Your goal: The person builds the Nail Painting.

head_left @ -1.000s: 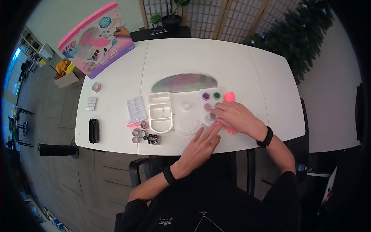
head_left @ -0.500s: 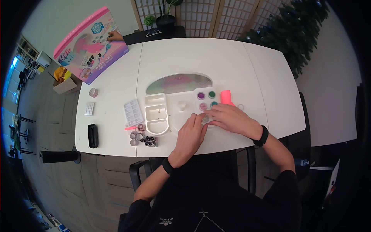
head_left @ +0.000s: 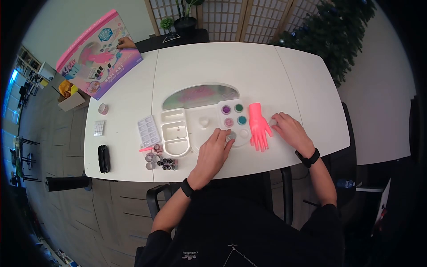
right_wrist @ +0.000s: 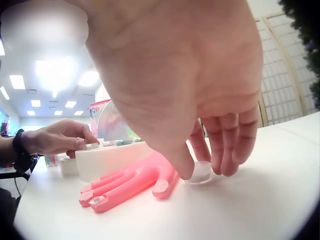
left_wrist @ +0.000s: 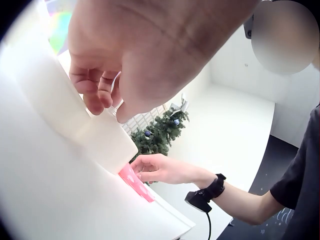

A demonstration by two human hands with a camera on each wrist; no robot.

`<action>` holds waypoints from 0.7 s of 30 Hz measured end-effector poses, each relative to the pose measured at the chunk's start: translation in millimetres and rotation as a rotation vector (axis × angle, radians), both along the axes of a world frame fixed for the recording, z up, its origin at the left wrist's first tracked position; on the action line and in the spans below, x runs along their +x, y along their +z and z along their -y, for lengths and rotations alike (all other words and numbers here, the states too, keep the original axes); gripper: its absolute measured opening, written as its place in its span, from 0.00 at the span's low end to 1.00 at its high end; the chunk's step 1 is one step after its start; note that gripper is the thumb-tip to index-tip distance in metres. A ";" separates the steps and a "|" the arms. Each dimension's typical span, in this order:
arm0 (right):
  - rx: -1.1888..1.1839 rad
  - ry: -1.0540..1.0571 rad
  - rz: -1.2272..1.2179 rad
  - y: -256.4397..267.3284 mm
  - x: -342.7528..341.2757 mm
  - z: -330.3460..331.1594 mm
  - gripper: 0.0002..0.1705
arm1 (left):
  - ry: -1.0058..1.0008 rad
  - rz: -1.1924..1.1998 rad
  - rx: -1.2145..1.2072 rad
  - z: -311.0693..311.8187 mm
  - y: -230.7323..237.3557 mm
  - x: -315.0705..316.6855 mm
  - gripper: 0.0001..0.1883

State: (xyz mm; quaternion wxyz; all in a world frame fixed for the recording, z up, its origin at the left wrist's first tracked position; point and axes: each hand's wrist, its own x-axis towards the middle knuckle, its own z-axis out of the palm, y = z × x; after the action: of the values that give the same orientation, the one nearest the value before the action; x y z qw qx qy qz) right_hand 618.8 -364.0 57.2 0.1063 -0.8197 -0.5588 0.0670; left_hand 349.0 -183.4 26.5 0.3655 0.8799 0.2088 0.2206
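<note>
My left hand point(head_left: 211, 153) pinches a small clear pot point(head_left: 231, 135) with grey, glittery contents at the front of a white nail-art stand point(head_left: 209, 140). A thin pot rim shows between its thumb and fingers in the left wrist view. To the right, my right hand point(head_left: 292, 134) has its thumb and fingertips around a clear round lid point(right_wrist: 200, 173) at the tabletop. Between the hands lies a pink model hand point(head_left: 258, 127), palm down, fingers toward me. Purple point(head_left: 226, 110), green point(head_left: 239, 108), pink point(head_left: 228, 122) and teal point(head_left: 241, 120) pots sit in the stand's holder.
A white compartment tray point(head_left: 175, 132) and a gridded palette point(head_left: 148, 131) lie left of centre, near several small bottles point(head_left: 168, 164). Further left are a black case point(head_left: 103, 159) and a clear pot point(head_left: 103, 109). The product box point(head_left: 100, 55) stands at the back left.
My right hand has left the stand's holder and moved right to the clear lid, uncovering the pink model hand. My left hand has moved up to the grey pot and pinches it.
</note>
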 end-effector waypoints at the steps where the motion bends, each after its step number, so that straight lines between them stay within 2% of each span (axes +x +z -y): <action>1: 0.005 0.001 -0.015 4.7 -1.7 -1.7 0.15 | -0.001 -0.005 -0.009 -0.7 0.8 -0.4 0.14; 4: 0.057 -0.024 -0.094 32.0 -17.2 -8.3 0.15 | -0.014 -0.026 -0.051 -3.6 5.3 -0.9 0.14; 7: 0.096 0.146 -0.141 52.9 -47.5 -25.2 0.16 | -0.010 -0.016 -0.048 -3.6 2.8 -0.9 0.15; 11: 0.068 0.278 -0.213 39.7 -70.4 -43.6 0.18 | 0.003 0.016 -0.051 -2.9 -0.2 -0.9 0.15; 18: -0.029 0.286 -0.212 43.1 -77.3 -59.1 0.14 | 0.010 0.028 -0.064 -2.6 0.3 -0.5 0.16; 21: 0.016 0.299 -0.183 40.7 -80.2 -58.9 0.14 | 0.007 0.035 -0.067 -2.0 -2.5 1.3 0.16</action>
State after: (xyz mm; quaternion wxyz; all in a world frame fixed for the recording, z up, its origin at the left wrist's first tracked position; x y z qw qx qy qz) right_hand 538.7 -305.1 97.9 0.1524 -0.7171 -0.6629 0.1520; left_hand 350.3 -181.4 24.1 0.3975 0.8624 0.2127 0.2301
